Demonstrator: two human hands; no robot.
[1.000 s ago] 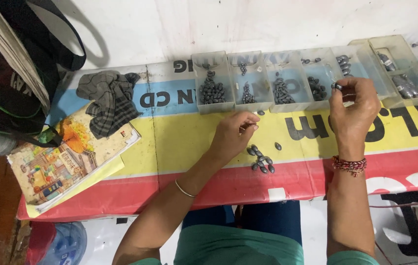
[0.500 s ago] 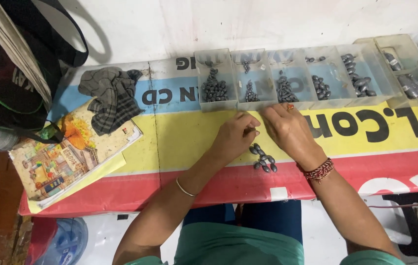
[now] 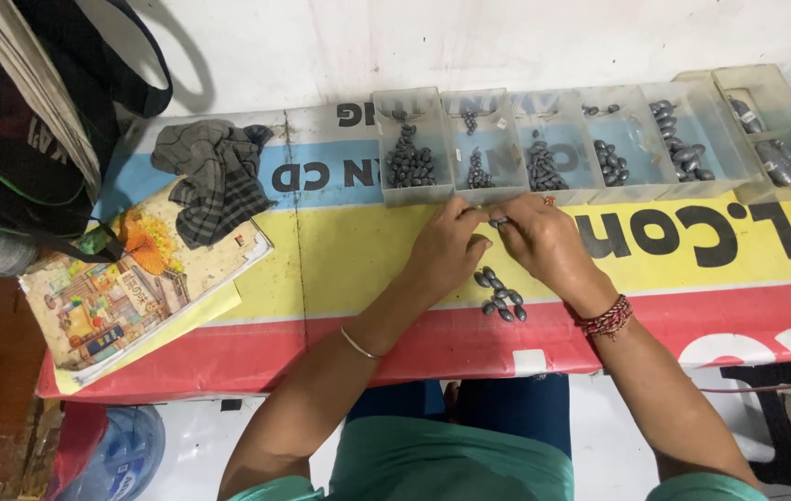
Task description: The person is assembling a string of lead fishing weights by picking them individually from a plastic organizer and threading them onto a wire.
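Note:
My left hand point(image 3: 447, 249) and my right hand point(image 3: 544, 243) meet over the yellow band of the table, just in front of the clear boxes. Between their fingertips I pinch a small dark oval weight point(image 3: 498, 222). A small pile of the same grey oval weights point(image 3: 499, 295) lies on the table below my hands. A row of clear plastic boxes point(image 3: 432, 190) holding more dark weights runs along the back. My right wrist wears a red thread bracelet, my left a thin bangle.
A checked grey cloth point(image 3: 214, 176) and a colourful picture book point(image 3: 135, 288) lie at the left. A dark bag point(image 3: 15, 121) hangs at far left. The table's red front edge point(image 3: 340, 348) is near my lap. A blue water bottle point(image 3: 117, 455) stands on the floor.
My right hand came back from the far right boxes to the middle and joined my left hand. Both hands now hold a weight together above the loose pile.

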